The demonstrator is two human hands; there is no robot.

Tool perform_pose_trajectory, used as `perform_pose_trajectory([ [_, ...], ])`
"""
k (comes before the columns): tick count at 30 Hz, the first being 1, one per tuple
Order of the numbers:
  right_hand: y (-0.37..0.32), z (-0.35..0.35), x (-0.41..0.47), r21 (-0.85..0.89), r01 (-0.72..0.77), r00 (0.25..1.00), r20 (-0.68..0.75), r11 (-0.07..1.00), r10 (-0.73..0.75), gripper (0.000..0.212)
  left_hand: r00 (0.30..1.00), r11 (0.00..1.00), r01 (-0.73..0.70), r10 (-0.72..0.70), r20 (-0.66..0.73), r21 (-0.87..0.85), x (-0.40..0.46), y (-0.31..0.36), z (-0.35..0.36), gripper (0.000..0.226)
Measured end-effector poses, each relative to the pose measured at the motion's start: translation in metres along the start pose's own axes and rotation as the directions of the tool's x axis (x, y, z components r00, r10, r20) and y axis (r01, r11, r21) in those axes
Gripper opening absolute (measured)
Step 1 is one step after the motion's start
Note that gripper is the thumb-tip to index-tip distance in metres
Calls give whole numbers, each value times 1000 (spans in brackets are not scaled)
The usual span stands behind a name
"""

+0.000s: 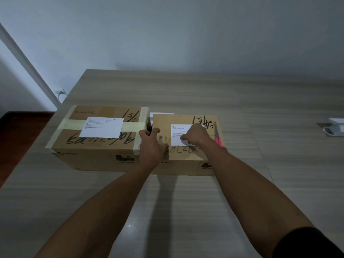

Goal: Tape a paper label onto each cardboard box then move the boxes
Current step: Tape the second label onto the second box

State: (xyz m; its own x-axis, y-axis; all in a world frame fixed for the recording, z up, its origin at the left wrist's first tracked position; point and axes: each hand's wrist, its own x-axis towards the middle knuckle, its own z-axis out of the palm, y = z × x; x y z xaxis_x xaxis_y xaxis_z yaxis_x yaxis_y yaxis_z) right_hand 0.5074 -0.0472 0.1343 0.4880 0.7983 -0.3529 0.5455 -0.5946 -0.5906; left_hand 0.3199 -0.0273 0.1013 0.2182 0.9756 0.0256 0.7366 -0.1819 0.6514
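A: What's on the desk [186, 211]?
B: Two cardboard boxes side by side, touching or nearly. Left box [96, 144] has pale tape [72, 125] over its top & edges, w/ a white paper label [102, 127] lying across the tape band. Black marker scrawl on both lids.

A: And the right box [188, 161]?
B: Just beside the left one, a bit nearer the camera. It carries a second label [177, 135] on its lid, partly covered by the right hand [195, 135].

A: Right hand doing what?
B: Fingers curled down, tips pressed on the label's lower right area. Can't tell if they pinch anything; looks like pressing, not holding.

A: Left hand [150, 144]?
B: At the lid's left edge, by the gap between the boxes. Fingers bent around smth roundish, a tape roll [161, 139] by the look of it, resting on the lid. Grip is closed on it, though the roll is mostly hidden.

A: Anything else?
B: Pink-handled scissors [218, 138] lie on the right box's lid, near its right edge, just right of the right hand. Smth white [162, 114] pokes out behind the boxes, can't ID it. A white object [335, 127] sits at the desk's far right, well apart. Dark sleeve [307, 243] at lower right.
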Motion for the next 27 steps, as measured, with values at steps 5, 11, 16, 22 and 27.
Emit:
perform_pose_trajectory([
  [5,7,-2,-4,35,21,997,-71,999,-18,23,996,996,-4,-4,94,83,13,-6,8,23],
  [11,6,-15,-19,260,204,979,-44,944,-200,17,992,982,-127,129,8,-141,10,7,0,26],
  [16,-15,-33,-33,380,255,961,1,889,-276,51,966,936,-243,259,29,-255,15,35,-17,27],
  [22,-36,-56,-41,565,239,966,-59,790,-250,40,950,889,-272,309,47,-367,20,58,-32,29],
  [27,-43,-70,-42,560,283,957,-111,778,-268,24,933,858,-304,356,52,-414,19,72,-42,22],
])
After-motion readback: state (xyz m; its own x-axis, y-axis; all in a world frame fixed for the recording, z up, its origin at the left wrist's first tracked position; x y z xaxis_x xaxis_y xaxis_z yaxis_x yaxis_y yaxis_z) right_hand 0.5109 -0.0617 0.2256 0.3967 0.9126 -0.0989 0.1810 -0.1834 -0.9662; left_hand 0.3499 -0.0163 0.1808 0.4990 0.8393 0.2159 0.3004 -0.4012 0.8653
